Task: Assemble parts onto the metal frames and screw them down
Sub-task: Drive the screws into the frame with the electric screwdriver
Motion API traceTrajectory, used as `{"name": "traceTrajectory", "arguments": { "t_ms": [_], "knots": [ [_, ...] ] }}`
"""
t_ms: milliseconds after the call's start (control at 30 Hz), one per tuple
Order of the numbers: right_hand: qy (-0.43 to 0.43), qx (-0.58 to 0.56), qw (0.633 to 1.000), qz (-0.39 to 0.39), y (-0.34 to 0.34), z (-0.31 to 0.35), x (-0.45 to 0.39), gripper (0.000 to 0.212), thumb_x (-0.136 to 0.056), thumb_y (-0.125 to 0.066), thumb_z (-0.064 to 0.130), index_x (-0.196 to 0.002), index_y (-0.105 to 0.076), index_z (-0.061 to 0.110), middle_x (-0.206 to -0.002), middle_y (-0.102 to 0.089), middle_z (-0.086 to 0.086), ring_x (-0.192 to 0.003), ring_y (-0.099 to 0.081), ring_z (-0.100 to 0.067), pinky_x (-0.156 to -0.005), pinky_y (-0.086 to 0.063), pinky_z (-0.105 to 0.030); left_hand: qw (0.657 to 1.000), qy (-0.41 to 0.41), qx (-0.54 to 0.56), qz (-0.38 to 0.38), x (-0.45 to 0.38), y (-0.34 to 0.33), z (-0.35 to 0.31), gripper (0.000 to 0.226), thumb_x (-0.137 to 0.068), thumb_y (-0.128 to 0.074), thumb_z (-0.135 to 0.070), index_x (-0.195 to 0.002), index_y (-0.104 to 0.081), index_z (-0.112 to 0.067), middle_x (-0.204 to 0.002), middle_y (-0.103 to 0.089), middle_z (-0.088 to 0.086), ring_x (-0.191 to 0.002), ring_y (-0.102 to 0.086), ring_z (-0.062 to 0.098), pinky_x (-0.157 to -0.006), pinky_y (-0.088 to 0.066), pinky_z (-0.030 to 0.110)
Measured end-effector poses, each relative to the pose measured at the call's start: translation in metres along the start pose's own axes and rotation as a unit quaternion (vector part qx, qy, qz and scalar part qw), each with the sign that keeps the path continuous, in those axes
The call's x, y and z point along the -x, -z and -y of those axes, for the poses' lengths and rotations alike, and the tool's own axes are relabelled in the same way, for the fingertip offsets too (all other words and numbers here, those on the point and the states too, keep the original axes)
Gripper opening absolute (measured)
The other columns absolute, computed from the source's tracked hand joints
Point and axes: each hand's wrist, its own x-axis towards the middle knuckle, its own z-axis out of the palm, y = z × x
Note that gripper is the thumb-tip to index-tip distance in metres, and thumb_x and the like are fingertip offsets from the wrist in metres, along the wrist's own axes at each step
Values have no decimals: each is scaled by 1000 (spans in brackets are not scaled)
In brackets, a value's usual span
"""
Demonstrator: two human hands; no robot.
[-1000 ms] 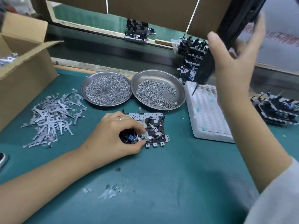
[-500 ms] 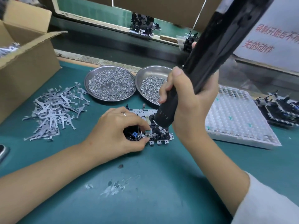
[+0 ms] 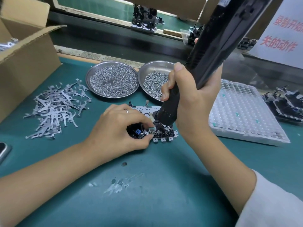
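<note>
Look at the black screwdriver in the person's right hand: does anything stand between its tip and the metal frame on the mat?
Nothing visible does. The right hand grips the screwdriver, whose nose is already down at the metal frame. The left hand holds the frame's left part, beside the tip rather than under it. The exact contact point is hidden.

Lying flat on the green mat (image 3: 164, 185), just in front of the two screw dishes: a perforated metal frame (image 3: 161, 134) carrying black parts, a blue piece and a row of tabs along its near edge. Being pressed from above by a tilted black screwdriver (image 3: 170, 110). Sitting loose left of the frame: a heap of grey stamped levers (image 3: 55, 110). Filling both dishes: small silver screws (image 3: 113, 81).
</note>
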Motion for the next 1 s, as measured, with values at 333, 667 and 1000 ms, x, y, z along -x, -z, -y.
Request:
{"name": "traceTrajectory", "arguments": {
  "t_ms": [333,667,1000],
  "knots": [
    [4,-17,1000,5,-2,8,0,23,-85,-52,-2,-92,-36,13,-51,-43,-1,-36,-39,-21,-43,-37,-26,1000,24,5,-9,-1,-1,-2,19,-60,-76,-35,-79,-74,-32,-73,-64,-23,-75,-56,6,-81,-44,35],
    [-1,-57,998,29,-15,9,1,22,-85,-53,-1,-91,-34,10,-54,-41,-6,-37,-40,-21,-43,-36,-26,1000,9,8,-18,-2,-2,-1,23,-61,-63,-48,-75,-71,-32,-73,-52,-34,-74,-52,3,-77,-40,30],
    [-8,-54,998,24,-16,5,5,22,-85,-53,1,-91,-34,11,-53,-42,-3,-37,-39,-20,-41,-36,-26,1000,5,5,-17,-2,-2,0,26,-61,-62,-48,-74,-72,-28,-70,-50,-35,-74,-52,3,-77,-38,30]
  ]
}}
